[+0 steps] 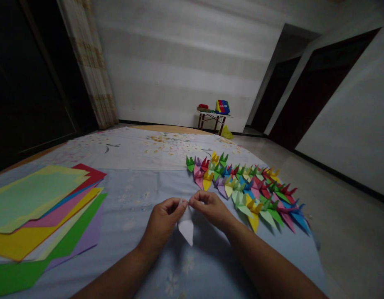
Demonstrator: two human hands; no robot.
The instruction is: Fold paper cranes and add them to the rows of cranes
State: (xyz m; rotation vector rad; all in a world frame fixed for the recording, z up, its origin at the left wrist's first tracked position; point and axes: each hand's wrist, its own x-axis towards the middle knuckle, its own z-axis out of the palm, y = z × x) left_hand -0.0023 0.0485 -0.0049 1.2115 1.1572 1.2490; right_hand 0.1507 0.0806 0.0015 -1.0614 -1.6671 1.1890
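Note:
Between my two hands is a white folded paper crane (186, 227), with one pointed wing hanging down toward me. My left hand (167, 216) is closed, pinching the crane's upper left part between thumb and fingers. From the other side my right hand (212, 207) pinches near its top right, the thumb and forefinger pressed together there; the exact bit of paper between them is hidden. Off to the right of my hands stand several rows of finished paper cranes (238, 187) in green, yellow, pink, red, blue and purple.
On the left lie fanned stacks of coloured paper sheets (33, 197). A pale blue flowered tablecloth (132, 199) covers the table. Past its far edge, a small side table (213, 114) by the wall carries a colourful box (222, 106) and a red item (203, 106).

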